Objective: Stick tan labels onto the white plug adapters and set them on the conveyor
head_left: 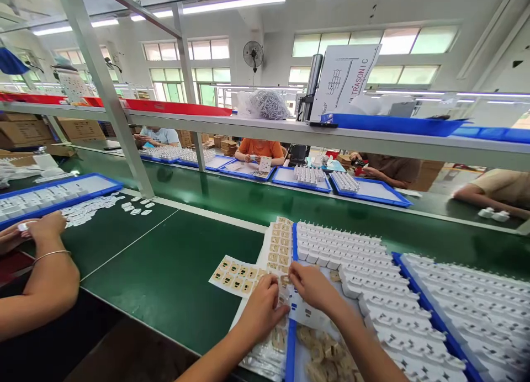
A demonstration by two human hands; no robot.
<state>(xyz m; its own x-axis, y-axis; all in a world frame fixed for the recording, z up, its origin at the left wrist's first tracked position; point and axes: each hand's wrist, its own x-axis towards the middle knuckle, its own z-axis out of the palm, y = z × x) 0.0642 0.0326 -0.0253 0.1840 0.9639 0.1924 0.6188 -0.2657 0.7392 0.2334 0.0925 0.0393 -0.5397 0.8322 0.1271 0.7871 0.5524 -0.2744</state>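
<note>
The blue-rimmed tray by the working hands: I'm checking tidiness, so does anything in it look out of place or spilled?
Curled tan pieces lie in a jumbled heap at the tray's near end, odd beside the white, blocky parts in neat rows. Nothing looks clearly spilled.

White sheet [232, 274], punched through, tan labels [252, 272] at left, right end bare, lies across left edge of blue tray [291, 346].
</note>
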